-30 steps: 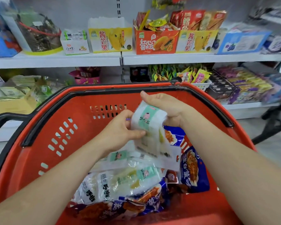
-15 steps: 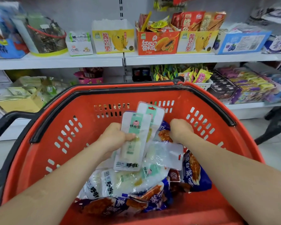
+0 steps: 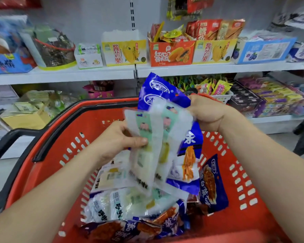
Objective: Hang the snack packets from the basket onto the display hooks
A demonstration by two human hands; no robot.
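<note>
Over a red perforated plastic basket (image 3: 47, 163), the left hand (image 3: 116, 142) pinches pale green-and-white plastic snack packets (image 3: 147, 130) under its thumb, their lengths hanging below the grip; blue foil snack packets (image 3: 158, 90), tops projecting upward, are clenched in the right hand (image 3: 209, 114).

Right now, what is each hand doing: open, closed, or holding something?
Left hand: closed, pinching the white packets.
Right hand: closed, gripping the blue packets.
</note>
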